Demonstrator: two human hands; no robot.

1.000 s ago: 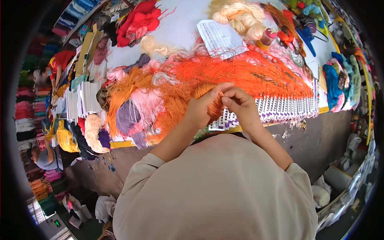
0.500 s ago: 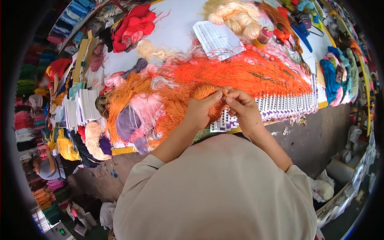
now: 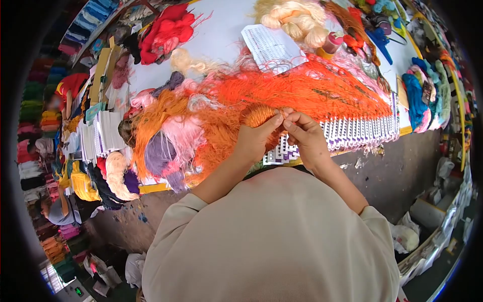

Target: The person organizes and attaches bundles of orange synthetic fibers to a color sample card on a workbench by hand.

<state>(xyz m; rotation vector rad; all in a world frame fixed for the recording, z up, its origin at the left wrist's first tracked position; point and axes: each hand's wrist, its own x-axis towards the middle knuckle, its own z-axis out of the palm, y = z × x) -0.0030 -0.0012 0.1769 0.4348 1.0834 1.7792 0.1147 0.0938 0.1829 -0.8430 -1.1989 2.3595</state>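
Note:
My left hand (image 3: 255, 138) is closed around a skein of rust-orange yarn (image 3: 256, 115), its thumb and fingertips pinched at the skein's right end. Close beside it, my right hand (image 3: 308, 136) pinches with thumb and forefinger; a thin strand seems to be between them, though it is too fine to be sure. The fingertips of both hands almost meet. Under and behind them spreads a long heap of bright orange-red thread (image 3: 302, 88). Below its front edge runs a row of white cards with holes and purple marks (image 3: 359, 133). Loose orange yarn (image 3: 216, 141) lies left of my left hand.
A printed sheet (image 3: 274, 48) and a thread cone (image 3: 332, 44) lie behind the orange heap. Red yarn (image 3: 168, 32), cream skeins (image 3: 297, 20) and purple yarn (image 3: 160, 152) are on the table. Stacked cards (image 3: 106, 132) stand at left. Two other people are at far left.
Both hands stay in nearly the same place. My right fingertips have shifted slightly at the end of the skein, and the view has moved very little.

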